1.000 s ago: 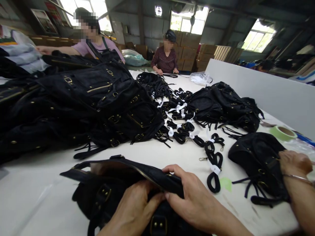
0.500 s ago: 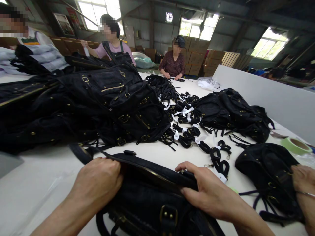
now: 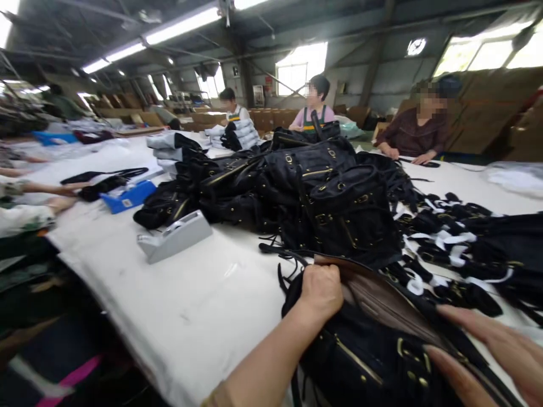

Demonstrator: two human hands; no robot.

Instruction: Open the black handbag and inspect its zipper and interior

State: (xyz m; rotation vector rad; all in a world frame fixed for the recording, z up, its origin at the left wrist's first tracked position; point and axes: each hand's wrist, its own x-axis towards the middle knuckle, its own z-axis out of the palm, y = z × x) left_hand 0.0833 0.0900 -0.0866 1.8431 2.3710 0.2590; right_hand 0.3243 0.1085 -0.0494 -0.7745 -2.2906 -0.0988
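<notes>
A black bag [image 3: 348, 350] with brass zips and buckles lies at the front edge, its mouth gaping and brown lining showing. My left hand [image 3: 321, 289] is closed on the rim at the bag's left end. At the lower right, my right hand [image 3: 487, 350] has thumb and fingers spread apart on either side of the bag's opening, near the right part of the rim. Behind the bag rises a large pile of black bags [image 3: 297, 186]. Black straps with white wraps [image 3: 449, 243] are heaped to the right.
A grey tape dispenser [image 3: 178, 234] stands on the white table [image 3: 190, 316], left of the pile. Beyond it is a blue dispenser [image 3: 128, 196]. Another person's hands reach in at the far left. People sit behind the table, one in dark red [image 3: 418, 133].
The view has swung left, bringing the dispensers and the table's left edge into sight. The bag's mouth is wider and shows its lining. My right hand's fingers have spread.
</notes>
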